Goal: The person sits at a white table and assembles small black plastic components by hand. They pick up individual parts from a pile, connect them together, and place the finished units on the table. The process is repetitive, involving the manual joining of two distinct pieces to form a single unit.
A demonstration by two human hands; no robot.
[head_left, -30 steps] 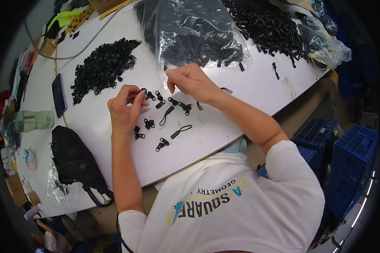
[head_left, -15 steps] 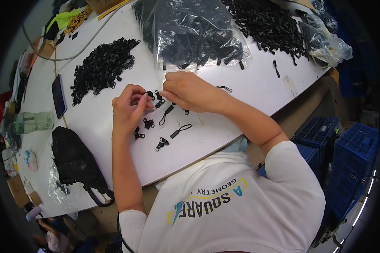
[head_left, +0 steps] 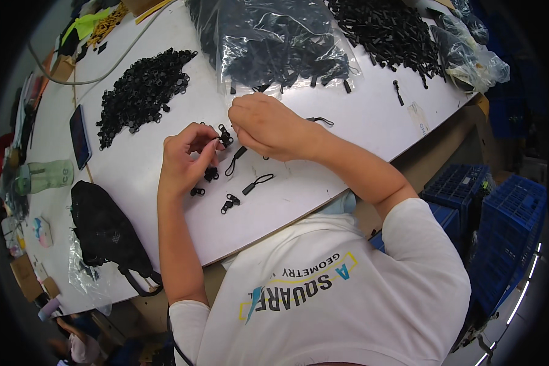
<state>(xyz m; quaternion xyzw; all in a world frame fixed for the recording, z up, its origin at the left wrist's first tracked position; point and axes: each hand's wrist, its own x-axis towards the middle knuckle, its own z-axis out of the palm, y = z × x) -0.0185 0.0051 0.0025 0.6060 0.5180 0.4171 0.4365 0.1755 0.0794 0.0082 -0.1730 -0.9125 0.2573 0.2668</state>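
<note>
Zipper slider (head_left: pixel 225 135) pinched in left hand (head_left: pixel 186 160) fingers, right hand (head_left: pixel 268 127) fingers closed just beside it

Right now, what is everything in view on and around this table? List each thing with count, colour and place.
table: one, white, centre
slider pile: one, black, upper left
bag of parts: one, clear with black contents, top centre
clip pile: one, black, top right
empty bags: a few, clear, right corner
loose pulls: several, black, below the hands
phone: one, dark, left
bottle: one, pale green, left edge
mesh bag: one, black, lower left
cable: one, grey, upper left
crates: several, blue, right floor
left hand: pinching a small black piece
right hand: at the same piece
</note>
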